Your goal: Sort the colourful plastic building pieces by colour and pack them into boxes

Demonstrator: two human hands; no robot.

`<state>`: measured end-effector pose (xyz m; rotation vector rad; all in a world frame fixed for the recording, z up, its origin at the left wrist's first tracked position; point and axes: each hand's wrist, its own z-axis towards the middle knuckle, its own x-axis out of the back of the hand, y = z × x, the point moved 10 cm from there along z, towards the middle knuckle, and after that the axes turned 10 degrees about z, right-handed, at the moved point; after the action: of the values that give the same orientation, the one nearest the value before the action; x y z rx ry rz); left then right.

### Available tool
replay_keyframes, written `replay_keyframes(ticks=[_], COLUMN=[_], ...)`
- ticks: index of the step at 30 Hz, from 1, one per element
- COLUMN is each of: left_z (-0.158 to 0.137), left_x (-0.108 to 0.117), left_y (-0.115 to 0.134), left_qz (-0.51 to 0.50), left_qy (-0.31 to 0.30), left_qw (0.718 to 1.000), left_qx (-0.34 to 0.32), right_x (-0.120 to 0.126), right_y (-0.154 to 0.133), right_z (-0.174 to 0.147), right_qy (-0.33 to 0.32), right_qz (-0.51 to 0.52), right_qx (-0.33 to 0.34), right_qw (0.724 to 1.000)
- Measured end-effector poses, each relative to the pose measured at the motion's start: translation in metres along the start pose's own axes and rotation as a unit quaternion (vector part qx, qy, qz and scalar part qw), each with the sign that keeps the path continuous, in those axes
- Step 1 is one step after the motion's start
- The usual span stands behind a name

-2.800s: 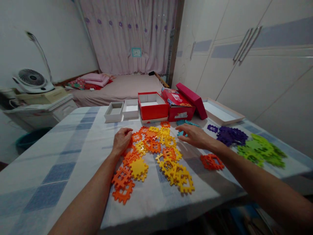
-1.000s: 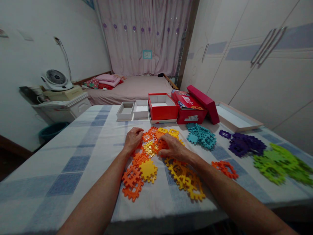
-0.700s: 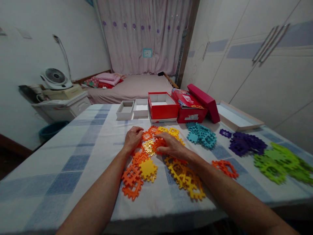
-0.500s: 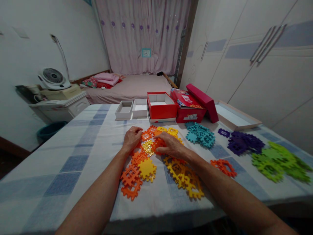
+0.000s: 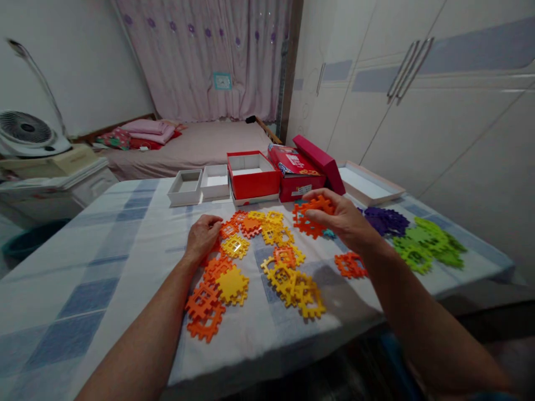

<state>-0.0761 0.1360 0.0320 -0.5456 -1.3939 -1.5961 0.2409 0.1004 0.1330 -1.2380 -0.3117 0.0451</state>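
Observation:
My right hand [image 5: 338, 214] is raised over the right side of the table, pinching orange interlocking plastic pieces [image 5: 309, 218] with toothed edges. Teal pieces [image 5: 329, 234] show only in part behind them. On the table my left hand [image 5: 203, 236] lies loosely beside the orange pieces [image 5: 229, 229], its fingertips close to them and its thumb mostly hidden. A yellow piece [image 5: 234, 246] with a clear window lies right of that hand. Nearer me are more orange pieces [image 5: 205, 298], a solid yellow piece [image 5: 232, 285] and a row of yellow pieces [image 5: 292, 284].
Orange pieces [image 5: 350, 265] lie under my right forearm, with purple [image 5: 387, 221] and green [image 5: 430, 242] piles farther right. At the back stand two small white boxes [image 5: 185, 189], a red open box [image 5: 256, 185], a red carton [image 5: 298, 181] with a leaning lid, and a shallow tray [image 5: 370, 186].
My right hand has lifted orange pieces from the middle pile and moved right, over the teal pieces. The left hand stays beside the orange pieces. The view has turned to the right.

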Motion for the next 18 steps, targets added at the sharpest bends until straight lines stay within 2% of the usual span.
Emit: replay_keyframes(ticks=[4,8,10,14,18], left_z=[0.001,0.001,0.001,0.001,0.0], left_x=[-0.001,-0.001,-0.002,0.0,0.0], left_y=[-0.001,-0.002,-0.002,-0.001,0.0], left_qz=[0.01,0.013,0.014,0.016,0.02], left_qy=[0.0,0.0,-0.003,-0.004,-0.004], left_qw=[1.0,1.0,1.0,1.0,1.0], left_qx=[-0.007,-0.011,-0.01,-0.008,-0.006], right_x=[0.064,0.096,0.106,0.115,0.109], right_y=[0.039,0.085,0.095,0.094,0.072], right_z=[-0.046,-0.079,-0.085,-0.085,-0.083], right_qy=[0.056,0.09,0.109,0.146,0.18], right_qz=[-0.071,-0.133,-0.198,-0.302,-0.351], right_qx=[-0.107,-0.173,-0.158,-0.07,0.006], right_qw=[0.99,0.972,0.961,0.94,0.919])
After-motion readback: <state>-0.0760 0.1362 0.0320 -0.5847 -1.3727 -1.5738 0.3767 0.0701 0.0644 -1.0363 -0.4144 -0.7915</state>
